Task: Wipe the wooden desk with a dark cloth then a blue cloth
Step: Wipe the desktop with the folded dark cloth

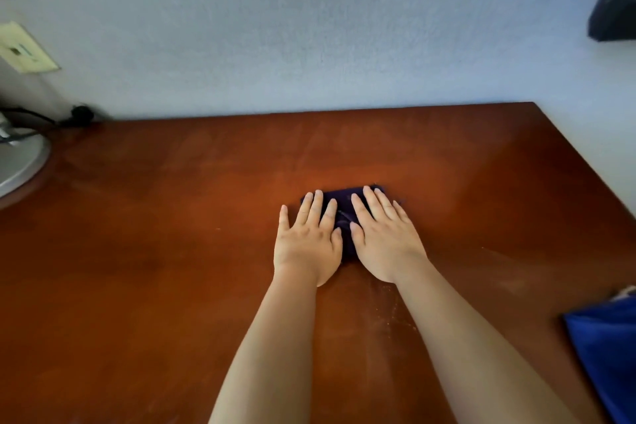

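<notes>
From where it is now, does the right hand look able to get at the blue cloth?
Probably yes. The right hand presses flat on the dark cloth, and only bare desk lies between it and the blue cloth.

- Our left hand (307, 239) and right hand (384, 237) covered most of the dark cloth (340, 208).
- The frame's right edge cut off the blue cloth (607, 351) and a dark object (616, 0) we couldn't identify.
- The left edge cut off a round grey base (19, 162).
- A plug (81, 112) by the wall was blurred.
</notes>
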The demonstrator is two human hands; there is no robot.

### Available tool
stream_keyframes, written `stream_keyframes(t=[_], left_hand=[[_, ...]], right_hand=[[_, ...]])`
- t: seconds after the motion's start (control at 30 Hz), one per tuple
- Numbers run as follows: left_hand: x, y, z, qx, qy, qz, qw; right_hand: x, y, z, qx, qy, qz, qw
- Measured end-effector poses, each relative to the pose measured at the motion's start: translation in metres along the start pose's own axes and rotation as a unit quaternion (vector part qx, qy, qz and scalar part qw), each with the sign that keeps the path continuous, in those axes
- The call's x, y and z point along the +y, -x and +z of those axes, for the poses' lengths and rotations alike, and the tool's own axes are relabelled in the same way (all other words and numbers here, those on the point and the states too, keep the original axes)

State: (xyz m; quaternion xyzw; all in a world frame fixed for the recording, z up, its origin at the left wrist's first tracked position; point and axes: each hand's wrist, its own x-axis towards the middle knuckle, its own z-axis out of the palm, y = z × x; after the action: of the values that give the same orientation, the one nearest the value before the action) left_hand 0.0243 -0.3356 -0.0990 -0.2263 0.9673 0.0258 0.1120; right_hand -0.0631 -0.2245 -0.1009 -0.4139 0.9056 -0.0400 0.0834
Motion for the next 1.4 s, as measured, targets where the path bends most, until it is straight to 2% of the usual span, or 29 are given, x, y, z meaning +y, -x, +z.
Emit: stream_keyframes(t=[0.2, 0.6, 1.13, 1.4], left_hand=[[-0.012, -0.028, -0.002, 0.01, -0.009, 0.024, 1.0], [-0.058, -0.091, -0.021, 0.021, 0.006, -0.008, 1.0], [-0.107, -0.008, -0.005, 0.018, -0.014, -0.029, 0.999], [-0.142, -0.009, -0.001, 0.023, -0.012, -0.048, 0.999]], right_hand=[[0.003, -0.022, 0.002, 0.006, 0.0, 0.004, 1.0], [-0.015, -0.117, -0.008, 0.013, 0.008, -0.018, 1.0], [-0.096, -0.06, 0.006, -0.002, 0.0, -0.025, 1.0], [-0.126, -0.083, 0.009, -0.004, 0.012, -0.054, 0.998]])
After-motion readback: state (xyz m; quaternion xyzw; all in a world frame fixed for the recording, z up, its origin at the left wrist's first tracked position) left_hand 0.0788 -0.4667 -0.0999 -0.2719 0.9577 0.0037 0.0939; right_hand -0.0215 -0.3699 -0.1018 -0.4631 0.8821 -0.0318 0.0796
